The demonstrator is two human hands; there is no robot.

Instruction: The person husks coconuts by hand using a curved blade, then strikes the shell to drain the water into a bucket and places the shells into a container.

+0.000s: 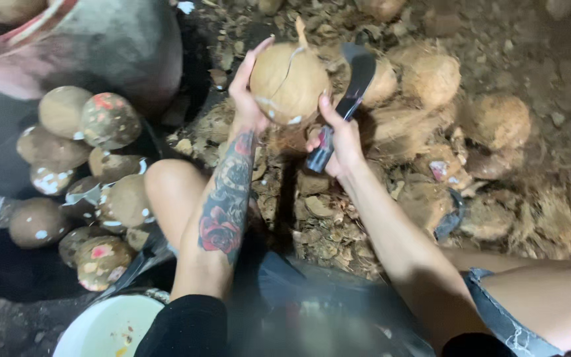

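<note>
Cupping coconut (pixel 289 82), left hand (pixel 249 92) fingers spread; right hand (pixel 338 142) clenched round knife (pixel 348 99).

Single head-worn view: you look steeply down and forward from your own head, at close range, over your forearms and knees onto the husk-littered ground (pixel 510 39) just ahead of you.

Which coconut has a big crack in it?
The pale coconut in the left hand, beside the right hand's knife. The piled coconuts show no crack like that.
</note>
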